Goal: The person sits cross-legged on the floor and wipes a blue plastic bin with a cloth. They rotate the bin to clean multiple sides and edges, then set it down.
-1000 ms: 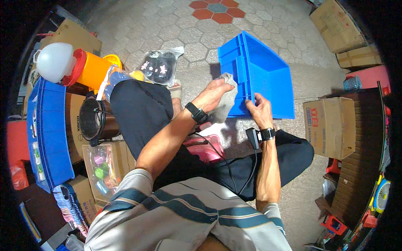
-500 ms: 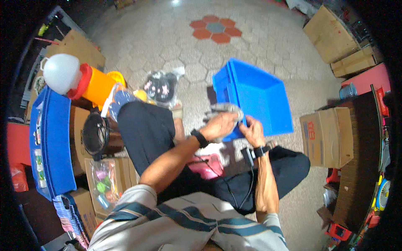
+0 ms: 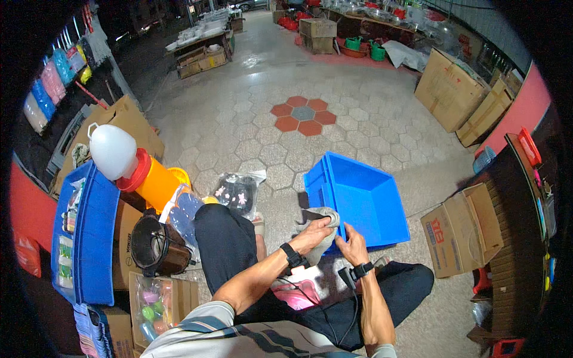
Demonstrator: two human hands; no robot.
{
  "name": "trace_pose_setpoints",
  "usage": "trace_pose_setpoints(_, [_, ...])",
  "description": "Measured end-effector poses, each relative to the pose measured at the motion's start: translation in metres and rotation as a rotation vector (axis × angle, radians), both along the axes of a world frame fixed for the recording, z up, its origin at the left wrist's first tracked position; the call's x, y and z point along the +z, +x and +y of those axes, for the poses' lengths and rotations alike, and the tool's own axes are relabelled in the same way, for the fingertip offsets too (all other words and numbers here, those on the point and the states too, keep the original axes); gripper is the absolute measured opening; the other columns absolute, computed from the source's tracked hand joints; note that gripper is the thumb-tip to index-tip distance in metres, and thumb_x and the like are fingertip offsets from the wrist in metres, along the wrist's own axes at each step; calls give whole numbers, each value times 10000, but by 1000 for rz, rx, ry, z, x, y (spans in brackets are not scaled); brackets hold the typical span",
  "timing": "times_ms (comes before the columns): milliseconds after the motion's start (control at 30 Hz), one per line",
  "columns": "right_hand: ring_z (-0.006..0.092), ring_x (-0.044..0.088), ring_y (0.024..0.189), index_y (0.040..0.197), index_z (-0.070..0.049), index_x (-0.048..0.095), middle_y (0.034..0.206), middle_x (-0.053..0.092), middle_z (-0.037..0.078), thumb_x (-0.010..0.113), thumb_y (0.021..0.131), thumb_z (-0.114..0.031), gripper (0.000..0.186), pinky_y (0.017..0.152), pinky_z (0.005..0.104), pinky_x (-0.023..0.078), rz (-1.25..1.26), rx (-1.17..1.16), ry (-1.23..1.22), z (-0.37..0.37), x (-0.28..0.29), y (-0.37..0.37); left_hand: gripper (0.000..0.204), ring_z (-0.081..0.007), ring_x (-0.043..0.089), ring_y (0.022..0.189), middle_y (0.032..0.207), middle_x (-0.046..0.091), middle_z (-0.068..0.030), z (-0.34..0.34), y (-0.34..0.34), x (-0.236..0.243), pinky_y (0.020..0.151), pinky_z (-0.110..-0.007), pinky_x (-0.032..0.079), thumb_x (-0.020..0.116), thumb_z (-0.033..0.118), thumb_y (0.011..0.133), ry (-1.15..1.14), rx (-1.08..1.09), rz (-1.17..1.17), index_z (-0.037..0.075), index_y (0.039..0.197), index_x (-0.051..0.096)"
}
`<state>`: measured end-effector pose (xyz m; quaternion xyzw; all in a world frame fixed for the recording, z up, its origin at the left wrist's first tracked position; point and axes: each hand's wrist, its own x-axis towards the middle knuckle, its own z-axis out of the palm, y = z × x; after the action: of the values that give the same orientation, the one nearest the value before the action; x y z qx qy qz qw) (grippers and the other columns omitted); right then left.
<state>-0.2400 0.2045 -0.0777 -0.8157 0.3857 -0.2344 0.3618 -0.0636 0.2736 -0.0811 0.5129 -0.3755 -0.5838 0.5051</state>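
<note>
Crumpled grey cloth (image 3: pixel 323 243) — soft, blue bin (image 3: pixel 382 206) — rectangular, open-topped

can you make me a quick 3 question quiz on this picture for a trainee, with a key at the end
1. What does the left grip hold?
2. True or false: the right grip is on a cardboard box.
3. Multiple choice: what colour are the petals of the tile flower?
a) green
b) blue
c) red

Key:
1. A grey cloth.
2. False: the right grip is at the edge of the blue bin in front.
3. c
</note>
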Motion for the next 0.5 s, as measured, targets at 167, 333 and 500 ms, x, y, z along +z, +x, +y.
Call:
trace_pose_setpoints(167, [390,642,1015,1493,-44,446,1069,701,239,744,858,-329,758,1107,570,292,176,-16,-254,24,-9,-20,366,-88,544,1017,1159,628,-18,-8,-5,-9,869,-261,466,519,67,983,56,-19,-60,-4,1341,555])
trace_pose_setpoints(333, [369,648,992,1306,1,578,980,698,216,659,926,-281,479,1094,532,316,276,-112,-156,14,-38,-18,168,-137,561,946,1000,619,-50,-1,-23,-30,829,-329,491,532,79,965,45,-63,-78,1,1100,593])
trace_pose_setpoints(500, [396,649,988,1245,13,631,1021,709,240,644,913,-240,418,1083,514,335,129,-75,-277,10,-47,-21,223,-224,627,920,957,641,-210,1,-20,-42,806,-387,498,481,30,904,-254,-9,-598,-30,1098,574])
